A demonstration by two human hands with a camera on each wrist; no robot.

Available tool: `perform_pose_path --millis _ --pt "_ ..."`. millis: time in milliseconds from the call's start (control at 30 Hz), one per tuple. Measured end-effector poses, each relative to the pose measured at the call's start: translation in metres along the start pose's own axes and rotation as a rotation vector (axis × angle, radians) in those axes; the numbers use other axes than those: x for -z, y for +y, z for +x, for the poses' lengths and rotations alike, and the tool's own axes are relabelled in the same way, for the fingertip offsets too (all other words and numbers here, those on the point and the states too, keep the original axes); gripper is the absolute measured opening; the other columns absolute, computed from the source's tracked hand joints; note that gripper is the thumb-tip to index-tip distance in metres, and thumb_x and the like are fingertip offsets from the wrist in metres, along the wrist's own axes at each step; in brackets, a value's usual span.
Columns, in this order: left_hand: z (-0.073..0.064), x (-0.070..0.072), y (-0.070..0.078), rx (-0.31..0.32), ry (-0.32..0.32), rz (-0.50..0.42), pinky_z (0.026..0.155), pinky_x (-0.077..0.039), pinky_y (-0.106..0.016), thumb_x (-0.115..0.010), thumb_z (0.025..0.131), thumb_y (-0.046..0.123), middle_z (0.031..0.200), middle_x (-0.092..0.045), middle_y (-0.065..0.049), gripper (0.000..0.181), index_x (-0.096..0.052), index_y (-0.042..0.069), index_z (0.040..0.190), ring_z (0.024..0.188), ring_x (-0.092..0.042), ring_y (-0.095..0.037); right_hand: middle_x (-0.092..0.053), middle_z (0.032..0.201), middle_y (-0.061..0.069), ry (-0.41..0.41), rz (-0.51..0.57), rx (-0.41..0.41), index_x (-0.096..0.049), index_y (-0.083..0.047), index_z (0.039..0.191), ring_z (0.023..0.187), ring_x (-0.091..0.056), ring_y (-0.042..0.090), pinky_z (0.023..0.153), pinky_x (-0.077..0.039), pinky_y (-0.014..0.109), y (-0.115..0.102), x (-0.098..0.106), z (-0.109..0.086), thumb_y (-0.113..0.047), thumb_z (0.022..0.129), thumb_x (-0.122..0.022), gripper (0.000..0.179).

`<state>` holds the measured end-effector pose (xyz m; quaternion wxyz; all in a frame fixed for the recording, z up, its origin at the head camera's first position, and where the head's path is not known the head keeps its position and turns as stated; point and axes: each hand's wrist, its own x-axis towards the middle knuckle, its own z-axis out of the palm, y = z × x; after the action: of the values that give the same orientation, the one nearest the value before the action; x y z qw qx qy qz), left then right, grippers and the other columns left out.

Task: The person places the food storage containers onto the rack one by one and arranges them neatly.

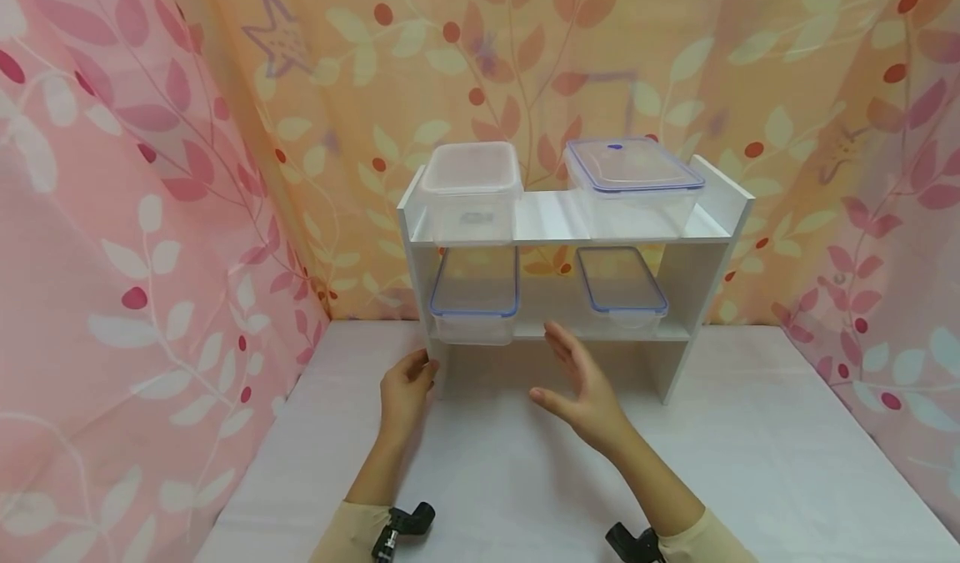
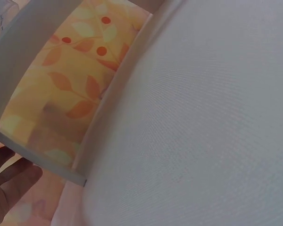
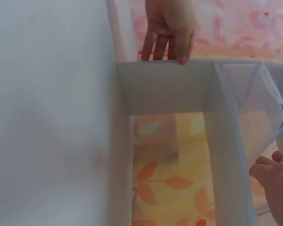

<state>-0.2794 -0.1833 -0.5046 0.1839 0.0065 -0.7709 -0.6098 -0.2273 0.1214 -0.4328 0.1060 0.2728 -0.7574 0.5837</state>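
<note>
A white two-tier shelf [image 1: 551,217] stands upright on the table. My left hand [image 1: 405,392] grips the lower part of its left side panel [image 2: 42,160], with the thumb by the front edge and the fingers along the outer face. In front of the middle board, my right hand [image 1: 588,396] is held up with fingers extended and thumb apart, holding nothing. Closest to it in the right wrist view is a clear box [image 3: 254,103] with a blue-edged lid. That view also has the left hand [image 3: 172,23] at the panel.
On the top board sit a frosted-lid box [image 1: 471,200] at left and a larger blue-rimmed box [image 1: 637,183] at right. Two blue-rimmed boxes occupy the middle board, one left [image 1: 476,292], one right [image 1: 622,284]. Patterned curtains [image 1: 187,213] surround the white-covered table [image 1: 750,463].
</note>
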Motion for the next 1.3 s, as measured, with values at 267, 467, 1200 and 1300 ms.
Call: perform_pose_path --millis 267,467,1200,1300 --pt "0.001 0.003 0.006 -0.030 0.020 0.015 0.080 -0.062 -0.029 -0.072 0.097 0.015 0.116 -0.075 -0.016 0.028 -0.072 0.003 0.122 0.103 -0.074 -0.030 -0.036 0.164 0.006 -0.035 -0.064 0.043 -0.033 -0.015 0.160 0.152 -0.033 0.030 0.119 -0.028 0.017 0.005 0.013 -0.013 -0.013 0.085 -0.085 0.091" --pt "0.002 0.009 0.010 -0.057 0.034 0.045 0.078 -0.062 -0.027 -0.074 0.096 0.016 0.119 -0.074 -0.018 0.027 -0.073 0.004 0.120 0.101 -0.074 -0.028 -0.039 0.162 0.003 -0.066 -0.176 0.028 -0.035 -0.022 0.159 0.149 -0.037 0.028 0.118 -0.030 0.016 0.008 0.025 -0.021 -0.022 0.087 -0.084 0.087" --pt "-0.001 0.037 0.023 -0.106 -0.036 0.203 0.081 -0.057 -0.020 -0.076 0.095 0.025 0.113 -0.077 0.001 0.024 -0.077 0.013 0.116 0.099 -0.072 -0.017 -0.049 0.154 -0.007 -0.007 -0.547 -0.004 -0.042 -0.032 0.155 0.141 -0.045 0.016 0.114 -0.040 0.037 0.022 0.080 -0.056 -0.030 0.089 -0.082 0.077" --pt "-0.004 0.044 0.026 -0.123 -0.043 0.240 0.082 -0.057 -0.022 -0.077 0.094 0.026 0.112 -0.078 0.002 0.024 -0.078 0.014 0.116 0.099 -0.072 -0.017 -0.050 0.153 -0.005 0.015 -0.569 0.006 -0.044 -0.031 0.154 0.141 -0.043 0.007 0.112 -0.030 0.013 0.026 0.089 -0.060 -0.028 0.089 -0.083 0.076"
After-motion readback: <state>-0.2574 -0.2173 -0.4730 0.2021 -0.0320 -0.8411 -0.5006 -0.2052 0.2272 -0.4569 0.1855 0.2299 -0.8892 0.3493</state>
